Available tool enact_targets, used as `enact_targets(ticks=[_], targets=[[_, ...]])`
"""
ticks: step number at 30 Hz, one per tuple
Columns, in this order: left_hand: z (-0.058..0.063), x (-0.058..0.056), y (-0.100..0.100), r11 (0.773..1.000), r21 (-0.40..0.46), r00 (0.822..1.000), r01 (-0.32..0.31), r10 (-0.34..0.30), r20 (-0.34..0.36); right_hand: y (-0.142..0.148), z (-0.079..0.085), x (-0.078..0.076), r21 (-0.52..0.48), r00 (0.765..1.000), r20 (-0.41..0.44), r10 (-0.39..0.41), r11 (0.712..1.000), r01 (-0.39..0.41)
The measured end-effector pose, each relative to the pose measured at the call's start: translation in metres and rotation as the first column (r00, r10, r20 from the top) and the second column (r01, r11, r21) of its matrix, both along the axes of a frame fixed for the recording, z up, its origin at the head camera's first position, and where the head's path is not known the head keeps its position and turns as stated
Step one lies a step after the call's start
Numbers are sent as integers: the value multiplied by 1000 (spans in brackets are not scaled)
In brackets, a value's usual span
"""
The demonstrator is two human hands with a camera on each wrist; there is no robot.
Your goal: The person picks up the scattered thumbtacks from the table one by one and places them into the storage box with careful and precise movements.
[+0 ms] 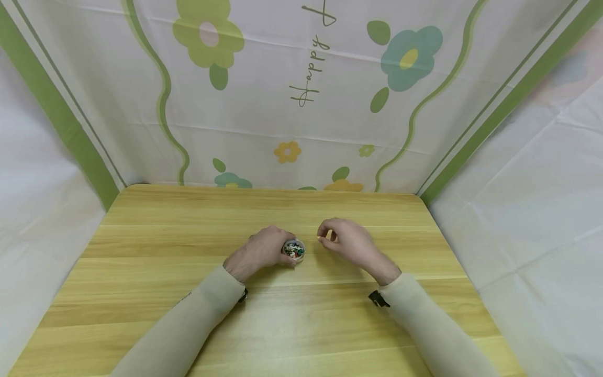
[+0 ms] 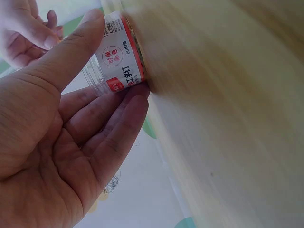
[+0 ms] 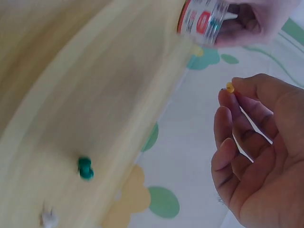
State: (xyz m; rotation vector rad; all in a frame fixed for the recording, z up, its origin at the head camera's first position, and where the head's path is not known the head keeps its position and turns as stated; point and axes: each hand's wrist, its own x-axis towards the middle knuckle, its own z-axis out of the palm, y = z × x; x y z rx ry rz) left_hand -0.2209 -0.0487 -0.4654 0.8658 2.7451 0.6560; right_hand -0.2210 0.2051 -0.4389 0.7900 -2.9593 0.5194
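A small clear jar (image 1: 294, 251) of push pins in several colours stands on the table, its top uncovered. My left hand (image 1: 265, 249) grips it from the left side, thumb on the near side and fingers round the far side. The left wrist view shows the white and red label of the jar (image 2: 118, 57). To the right of the jar and apart from it, my right hand (image 1: 352, 244) is raised over the table. Between thumb and index fingertip it pinches a yellow push pin (image 3: 230, 87), its metal point sticking out.
In the right wrist view, a green push pin (image 3: 85, 168) and a white push pin (image 3: 49, 218) lie on the wooden table (image 1: 264, 330). A flower-patterned cloth (image 1: 264, 104) hangs behind the table's far edge, with white cloth at both sides.
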Motion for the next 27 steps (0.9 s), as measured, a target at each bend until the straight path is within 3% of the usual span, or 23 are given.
enact_targets(ticks=[7, 11, 18, 27], targets=[[0, 1, -1, 999, 33, 1000, 17, -17, 3, -16, -6, 2, -161, 993, 101, 57, 986, -40], [1, 2, -2, 999, 48, 1000, 19, -20, 22, -23, -9, 3, -202, 988, 135, 69, 979, -40], [0, 1, -2, 999, 34, 1000, 15, -15, 16, -36, -13, 4, -184, 984, 148, 104, 980, -76], [1, 1, -2, 1000, 24, 1000, 10, -11, 16, -35, -12, 2, -99, 989, 91, 116, 989, -107]])
